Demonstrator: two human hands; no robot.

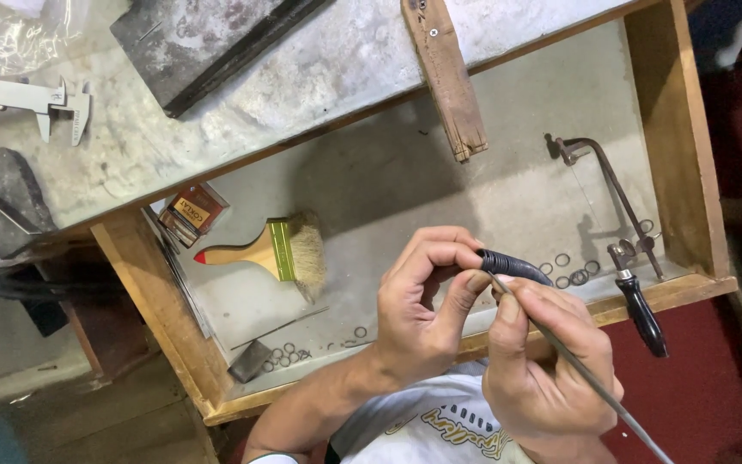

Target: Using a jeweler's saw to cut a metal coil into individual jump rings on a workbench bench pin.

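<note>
My left hand (422, 305) pinches the end of a dark coil of wire (513, 265) wound around a thin metal rod (586, 374). My right hand (547, 361) grips the same rod just below the coil, thumb pressed against the wire. The rod runs down to the lower right past my wrist. Both hands hover over an open wooden drawer (689, 146) lined with grey metal. Several small wire rings (573, 273) lie in the drawer just beyond the coil.
A jeweller's saw frame (616, 193) with a black handle (643, 314) rests at the drawer's right. A wooden paintbrush (272, 251), a small box (192, 212), and more rings (285, 354) lie at left. A bench pin (446, 73) and a caliper (40, 99) sit on the bench above.
</note>
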